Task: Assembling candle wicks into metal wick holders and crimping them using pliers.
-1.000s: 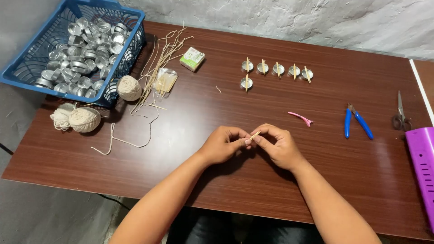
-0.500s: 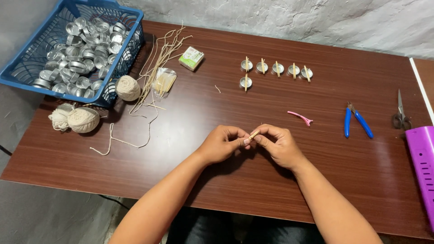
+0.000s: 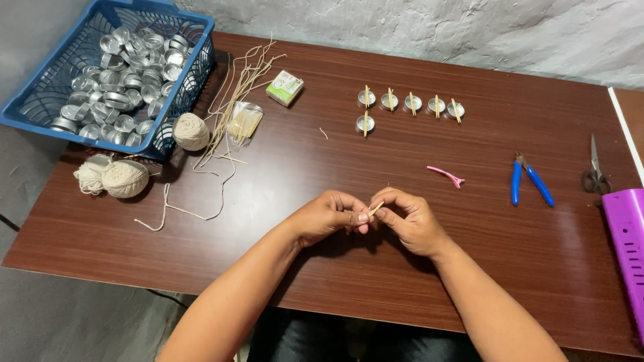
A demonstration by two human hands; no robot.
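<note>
Rough grey plaster backs a dark brown wooden table [image 3: 201, 268] that fills most of the view. At its far left corner sits a blue plastic basket [image 3: 40, 110] heaped with small silver metal cups. Off the right edge lies a purple plastic piece [image 3: 627, 234]. Balls of cream twine [image 3: 124, 177] rest near the basket, with another ball [image 3: 191, 131] just beside cut lengths of string and a clear packet of short wooden sticks [image 3: 245, 124]. Further back stand a small green box [image 3: 285, 88] and six metal cups in two rows [image 3: 409, 104], each with a stick laid across its rim. To the right lie blue-handled pliers [image 3: 528, 184], scissors [image 3: 594, 171] and a pink hair clip [image 3: 446, 176].

Both forearms reach in from the bottom edge and meet at the table's middle, wrists low over the wood. The left hand [image 3: 325, 218] and right hand [image 3: 412, 221] are curled toward each other, fingertips pinched on a short wooden stick [image 3: 376, 208] held between them, tilted up to the right. Both hands are closed on it; whether string is wound there is too small to tell.

The stick looks light, thin and stiff, likely to snap if bent, so a fingertip pinch near each end suits it best.
</note>
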